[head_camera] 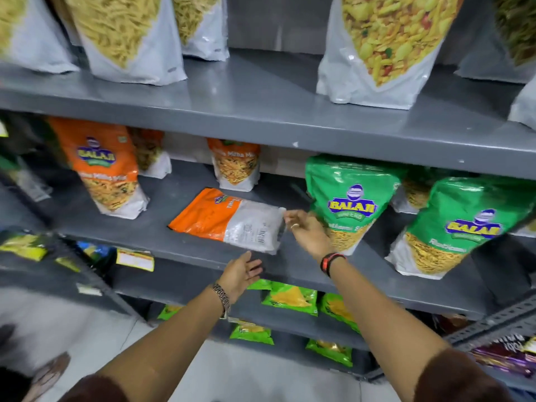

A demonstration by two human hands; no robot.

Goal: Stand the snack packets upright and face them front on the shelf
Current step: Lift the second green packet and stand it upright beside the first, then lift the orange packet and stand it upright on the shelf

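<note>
The left hand (242,272) hangs open, palm up, just below the front edge of the grey middle shelf (185,242). The right hand (304,227) pinches the white bottom corner of an orange Balaji packet (229,220) lying flat on its face, barcode up. Beside it stand 2 green Balaji packets (349,198), clear windows showing yellow sev. Behind, an orange packet (236,163) stands upright. Higher packets (383,44) are cut off and blurred.

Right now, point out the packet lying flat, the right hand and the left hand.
flat orange packet (229,220): head view, middle of its upturned back.
right hand (309,232): head view, back of the hand, fingers at the packet's corner.
left hand (240,274): head view, open palm.
</note>
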